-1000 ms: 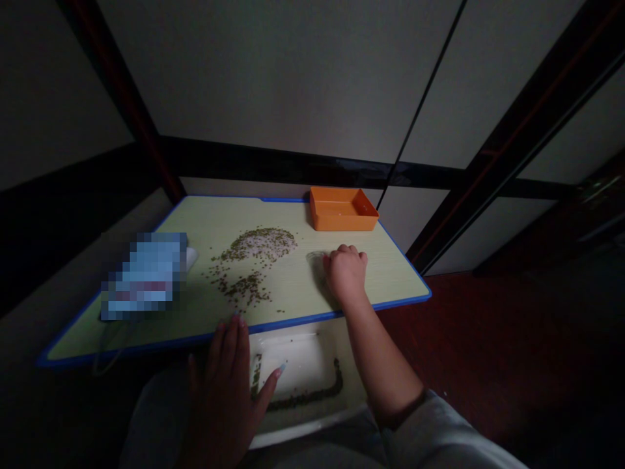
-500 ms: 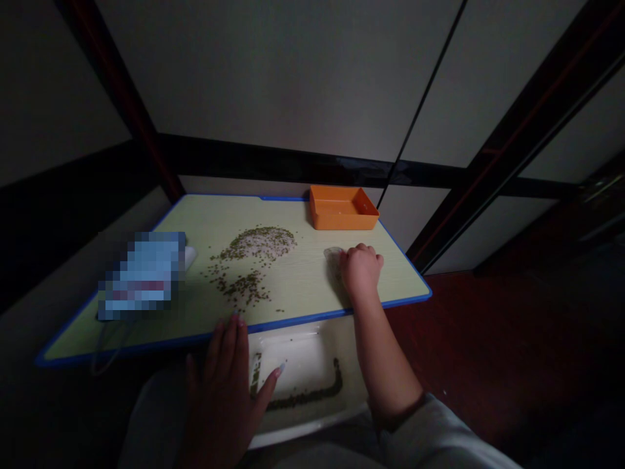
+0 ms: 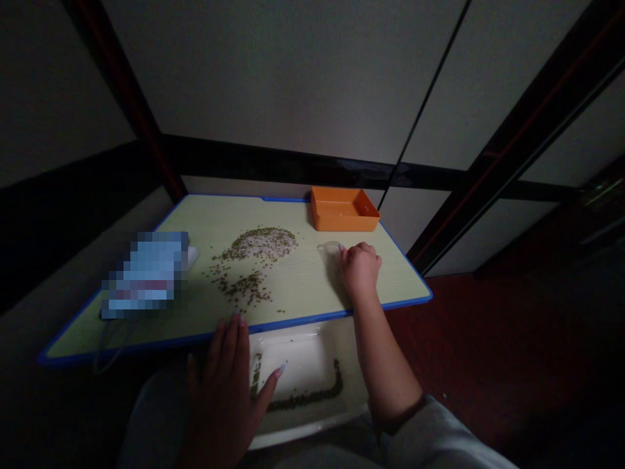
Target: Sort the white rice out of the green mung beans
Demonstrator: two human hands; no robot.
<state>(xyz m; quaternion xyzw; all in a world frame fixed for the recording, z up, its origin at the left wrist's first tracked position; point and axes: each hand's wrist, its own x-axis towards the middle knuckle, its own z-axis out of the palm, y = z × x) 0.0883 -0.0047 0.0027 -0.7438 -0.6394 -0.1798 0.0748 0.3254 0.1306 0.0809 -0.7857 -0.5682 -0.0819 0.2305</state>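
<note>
Head view, looking forward and down: a white plastic tray (image 3: 293, 365) is seen at 6 o'clock, just below the board's near edge, with a line of green beans (image 3: 312, 391) lying along its inner side. At 7 o'clock, the left hand (image 3: 219, 384) is held open with its fingers spread, the fingertips just reaching the blue edge of the board and nothing held. At 2 o'clock from that hand, the right hand (image 3: 360, 272) is rested on a pale green wood-grain board (image 3: 215, 215), its fingers curled and closed. A clear plastic piece (image 3: 331, 259) is placed at 9 to 10 o'clock from the right hand, with the fingertips pressed against it. It is held down on the board, though the firmness of the hold cannot be told. Its long axis appears to run from 11 o'clock to 5 o'clock, but the outline is faint. The right hand is clearly the nearer of the 2. Beyond it, 2 patches of green beans (image 3: 251, 267) are scattered at 10 o'clock from the piece, and an orange plastic tray (image 3: 344, 210) sits at the far edge at 12 o'clock. A blurred blue packet (image 3: 144, 277) lies at 9 o'clock on the board.
</note>
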